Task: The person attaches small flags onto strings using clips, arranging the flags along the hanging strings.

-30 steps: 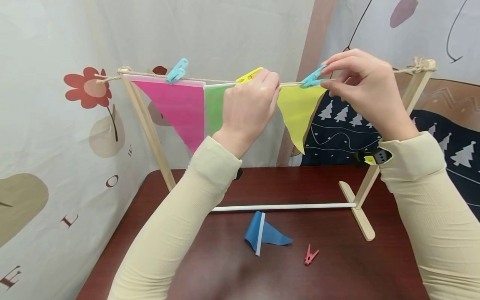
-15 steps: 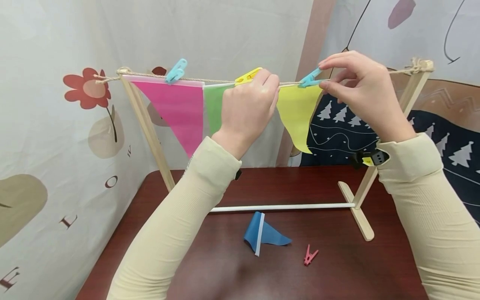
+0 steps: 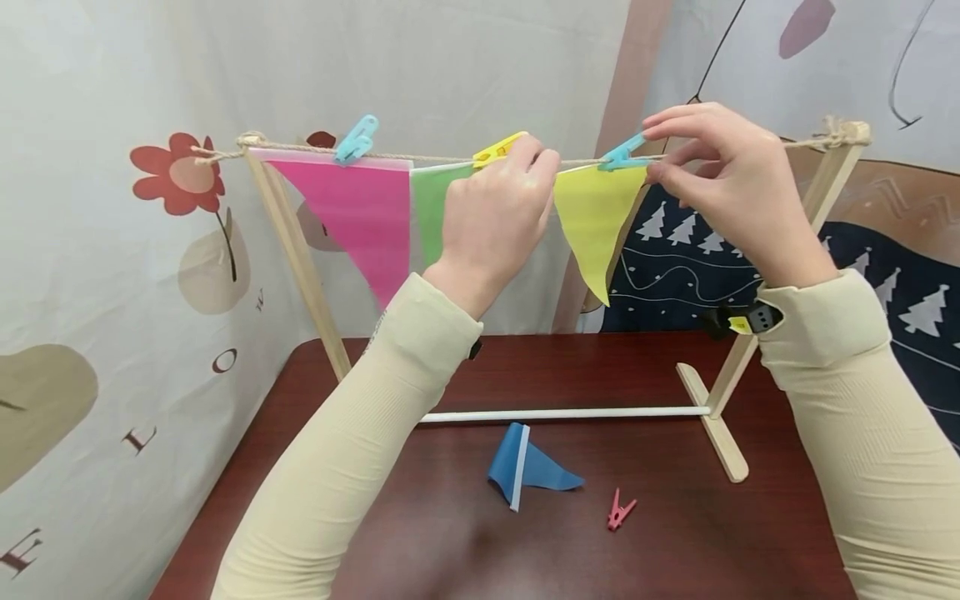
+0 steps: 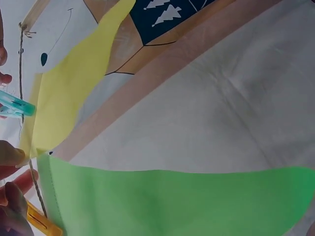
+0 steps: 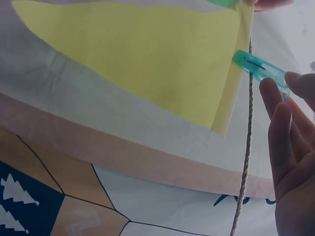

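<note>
In the head view my left hand (image 3: 498,221) is at the string; in the left wrist view its fingertips pinch the near corner of the yellow pennant (image 4: 69,103). My right hand (image 3: 731,183) pinches the handles of a light blue clothespin (image 3: 624,157) between thumb and fingers. In the right wrist view that clothespin (image 5: 246,62) crosses the twine (image 5: 249,113) and overlaps the pennant's folded top edge. Left of the yellow pennant hangs a green pennant (image 3: 430,208), partly hidden by my left hand, with a yellow clothespin (image 3: 495,152) at its top.
A pink pennant (image 3: 360,217) hangs at the left under another light blue clothespin (image 3: 356,140). Wooden posts (image 3: 303,267) hold the twine, joined low by a white rod (image 3: 562,414). On the dark red table (image 3: 420,517) lie a blue pennant (image 3: 543,467) and a red clothespin (image 3: 619,511).
The yellow pennant's lower tip swings right, then back left. Both hands stay at nearly the same places, with the twine now showing slightly above the yellow pennant's top edge.
</note>
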The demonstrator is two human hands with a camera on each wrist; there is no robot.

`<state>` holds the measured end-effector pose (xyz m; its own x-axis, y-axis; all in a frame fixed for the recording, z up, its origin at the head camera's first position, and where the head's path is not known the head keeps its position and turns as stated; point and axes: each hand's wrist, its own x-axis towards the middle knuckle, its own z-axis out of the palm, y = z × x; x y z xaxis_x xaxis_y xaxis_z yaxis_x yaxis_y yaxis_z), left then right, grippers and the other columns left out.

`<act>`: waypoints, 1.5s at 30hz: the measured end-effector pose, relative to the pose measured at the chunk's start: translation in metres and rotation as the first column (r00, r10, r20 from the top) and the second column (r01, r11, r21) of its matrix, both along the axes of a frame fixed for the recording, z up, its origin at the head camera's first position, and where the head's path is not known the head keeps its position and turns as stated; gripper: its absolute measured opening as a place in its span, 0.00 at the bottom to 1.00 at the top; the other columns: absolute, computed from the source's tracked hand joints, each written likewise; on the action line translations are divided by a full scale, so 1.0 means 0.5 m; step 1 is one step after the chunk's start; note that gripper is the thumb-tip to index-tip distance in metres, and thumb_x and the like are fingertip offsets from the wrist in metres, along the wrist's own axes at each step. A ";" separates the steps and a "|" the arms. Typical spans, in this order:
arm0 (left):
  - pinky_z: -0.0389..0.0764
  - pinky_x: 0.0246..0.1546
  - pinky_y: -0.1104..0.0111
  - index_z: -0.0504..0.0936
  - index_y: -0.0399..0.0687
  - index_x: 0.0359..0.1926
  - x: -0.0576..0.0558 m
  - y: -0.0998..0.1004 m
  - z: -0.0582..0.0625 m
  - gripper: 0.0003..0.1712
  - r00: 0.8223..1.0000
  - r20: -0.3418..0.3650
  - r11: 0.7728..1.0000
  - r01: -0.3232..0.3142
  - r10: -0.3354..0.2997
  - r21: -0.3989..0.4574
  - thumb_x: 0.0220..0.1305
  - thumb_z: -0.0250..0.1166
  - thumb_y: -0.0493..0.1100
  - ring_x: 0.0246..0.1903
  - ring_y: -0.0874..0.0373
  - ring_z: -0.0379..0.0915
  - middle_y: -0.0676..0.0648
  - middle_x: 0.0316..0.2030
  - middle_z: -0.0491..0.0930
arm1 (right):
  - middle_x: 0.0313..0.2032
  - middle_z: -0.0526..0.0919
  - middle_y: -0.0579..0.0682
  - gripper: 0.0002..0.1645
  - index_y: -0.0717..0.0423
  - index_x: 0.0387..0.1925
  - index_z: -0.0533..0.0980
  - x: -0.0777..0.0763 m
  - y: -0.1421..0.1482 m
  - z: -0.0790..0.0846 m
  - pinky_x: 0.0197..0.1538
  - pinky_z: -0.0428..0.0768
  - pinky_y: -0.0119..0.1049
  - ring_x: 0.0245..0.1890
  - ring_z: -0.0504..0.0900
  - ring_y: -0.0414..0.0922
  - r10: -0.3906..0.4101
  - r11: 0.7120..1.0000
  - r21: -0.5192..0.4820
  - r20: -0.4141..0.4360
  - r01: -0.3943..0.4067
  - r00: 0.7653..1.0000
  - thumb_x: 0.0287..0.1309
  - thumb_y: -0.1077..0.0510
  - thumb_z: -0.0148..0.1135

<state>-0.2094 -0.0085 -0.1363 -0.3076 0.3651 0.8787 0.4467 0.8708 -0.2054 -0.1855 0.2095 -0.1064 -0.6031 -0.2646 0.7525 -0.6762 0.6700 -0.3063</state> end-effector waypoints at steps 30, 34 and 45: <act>0.57 0.08 0.70 0.71 0.48 0.26 0.005 -0.009 -0.115 0.11 0.995 0.074 0.982 0.083 -0.071 -0.170 0.62 0.46 0.44 0.14 0.61 0.57 0.52 0.20 0.64 | 0.30 0.79 0.44 0.13 0.54 0.44 0.78 0.015 0.036 -0.078 0.23 0.67 0.24 0.20 0.73 0.35 -0.019 0.989 -0.150 -0.029 0.014 0.999 0.57 0.61 0.54; 0.55 0.08 0.70 0.69 0.48 0.23 0.007 -0.012 -0.143 0.10 0.991 0.110 0.987 0.090 -0.075 -0.137 0.60 0.48 0.42 0.12 0.61 0.54 0.53 0.16 0.60 | 0.30 0.79 0.47 0.13 0.56 0.44 0.78 0.023 0.032 -0.096 0.24 0.68 0.25 0.23 0.74 0.35 0.004 0.986 -0.167 -0.020 -0.007 1.000 0.58 0.61 0.53; 0.56 0.08 0.72 0.72 0.50 0.22 0.037 0.000 -0.179 0.12 0.981 0.146 0.990 0.135 -0.126 -0.049 0.61 0.48 0.43 0.11 0.63 0.54 0.56 0.14 0.60 | 0.31 0.80 0.49 0.14 0.53 0.43 0.78 0.025 0.047 -0.183 0.23 0.68 0.24 0.23 0.74 0.34 0.017 0.988 -0.150 -0.025 -0.021 1.000 0.56 0.64 0.55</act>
<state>-0.1907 -0.0087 -0.2257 -0.3741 0.4594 0.8056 0.5838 0.7916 -0.1804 -0.1732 0.2330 -0.1978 -0.5806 -0.1584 0.7987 -0.6966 0.6045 -0.3865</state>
